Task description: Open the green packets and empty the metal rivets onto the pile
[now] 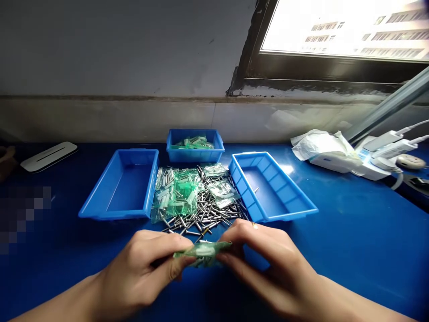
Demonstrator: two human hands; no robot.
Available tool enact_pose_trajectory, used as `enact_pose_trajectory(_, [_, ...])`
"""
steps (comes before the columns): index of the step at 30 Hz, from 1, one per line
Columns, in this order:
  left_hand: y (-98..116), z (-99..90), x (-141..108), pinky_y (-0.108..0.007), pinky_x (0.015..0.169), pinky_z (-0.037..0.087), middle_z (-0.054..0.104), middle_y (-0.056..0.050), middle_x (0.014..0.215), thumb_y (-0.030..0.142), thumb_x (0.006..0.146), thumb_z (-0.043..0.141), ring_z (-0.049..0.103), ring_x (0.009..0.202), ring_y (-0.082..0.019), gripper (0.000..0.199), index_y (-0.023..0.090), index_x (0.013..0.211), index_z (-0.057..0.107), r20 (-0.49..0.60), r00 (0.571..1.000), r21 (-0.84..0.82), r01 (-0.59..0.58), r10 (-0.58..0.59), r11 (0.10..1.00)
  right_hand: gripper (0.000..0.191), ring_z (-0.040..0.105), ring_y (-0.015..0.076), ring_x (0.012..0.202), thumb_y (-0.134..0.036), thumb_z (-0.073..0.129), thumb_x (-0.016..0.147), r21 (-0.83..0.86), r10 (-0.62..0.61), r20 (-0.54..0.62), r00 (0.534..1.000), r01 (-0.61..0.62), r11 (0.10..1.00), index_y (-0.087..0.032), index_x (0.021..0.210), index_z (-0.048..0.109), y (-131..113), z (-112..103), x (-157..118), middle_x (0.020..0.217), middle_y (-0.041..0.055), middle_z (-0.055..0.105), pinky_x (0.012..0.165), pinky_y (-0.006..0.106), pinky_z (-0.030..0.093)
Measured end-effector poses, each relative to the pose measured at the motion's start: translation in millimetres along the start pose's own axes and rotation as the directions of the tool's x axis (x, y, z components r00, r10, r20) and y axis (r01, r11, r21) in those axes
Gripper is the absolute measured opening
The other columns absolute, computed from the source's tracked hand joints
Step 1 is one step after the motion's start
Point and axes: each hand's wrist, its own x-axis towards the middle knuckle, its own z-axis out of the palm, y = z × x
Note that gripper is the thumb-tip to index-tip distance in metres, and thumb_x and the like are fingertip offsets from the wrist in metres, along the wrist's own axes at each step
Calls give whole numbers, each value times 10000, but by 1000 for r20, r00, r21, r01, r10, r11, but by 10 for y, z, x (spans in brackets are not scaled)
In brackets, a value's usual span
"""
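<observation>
A small green-tinted plastic bag [203, 251] with a white piece and metal bits inside is held between my hands at the front centre. My left hand [156, 264] pinches its left end between thumb and fingers. At the right end, the thumb and fingers of my right hand [264, 264] close on it. Just beyond the hands lies a pile of loose metal screws [209, 210]. Clear and green filled bags [182, 192] rest on the pile's left side and top.
Blue bins stand left [129, 188], right [273, 188] and behind [196, 154] the pile; the rear one holds green bags. A white device [49, 156] lies at the left. Crumpled white plastic [323, 147] and a power strip [375, 163] with plugs sit right. Someone's hand shows at the far left edge.
</observation>
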Motion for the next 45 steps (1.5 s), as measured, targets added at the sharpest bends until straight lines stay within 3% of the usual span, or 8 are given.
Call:
enact_pose_trajectory(8, [-5,35,-21,-167,733,516,647,-7,858,99,1000,490,631,765,-123,168,182,961,631,-43,996,-10,-81,80,997,240,431,101,546,-190,612,930,38,230,-5,973,-230,973,-232,745,463,74,23,-12,650,-73,510,499,205,376])
enact_pose_trajectory(13, [16,67,-41,-143,824,539,683,2,923,145,982,623,680,859,-117,47,191,983,631,-99,991,-3,-96,95,995,32,638,115,705,-196,654,924,144,255,84,963,-265,953,-208,922,624,23,54,9,831,-19,707,650,193,506])
enact_pose_trajectory(17, [52,65,-32,-96,945,491,671,-11,1116,167,989,621,669,1012,-102,143,208,1123,647,-83,992,37,-93,96,995,353,689,140,888,-223,768,839,186,239,80,968,-251,950,-187,1162,629,-31,48,22,1020,13,725,755,183,550])
enact_pose_trajectory(20, [65,70,-40,-93,1038,428,626,-21,1225,102,985,578,629,1140,-106,279,211,1238,621,-48,992,75,-115,118,991,212,678,143,858,-211,695,900,121,201,61,978,-207,971,-195,1103,636,5,37,10,935,-4,709,747,197,541])
enact_pose_trajectory(24, [59,85,-61,-106,900,503,660,8,1032,50,953,555,668,947,-89,254,212,1130,637,-118,989,79,-82,91,994,156,670,143,800,-95,534,946,51,136,83,987,-141,989,-212,979,632,60,33,1,865,-12,689,737,225,528])
enact_pose_trajectory(28, [40,85,-48,-104,658,536,637,67,853,91,885,663,658,711,-75,210,254,1004,606,-304,940,-20,159,-157,987,165,660,145,731,-130,519,976,4,100,35,994,-100,995,-237,931,638,39,20,-3,813,-24,691,668,219,520])
enact_pose_trajectory(34, [42,18,32,-106,597,461,634,63,685,92,930,569,597,602,-64,187,192,827,689,-78,992,53,107,-103,993,186,672,145,747,-193,510,1026,35,115,119,986,-120,992,-274,1019,678,10,-10,-3,857,-36,716,683,214,530])
enact_pose_trajectory(45, [79,36,4,-157,813,528,676,-25,921,50,947,553,666,880,-126,160,156,866,642,-53,996,-91,-70,65,993,382,403,84,440,-253,597,962,-148,210,65,976,-199,969,-219,610,453,28,-6,5,520,-74,454,431,206,339])
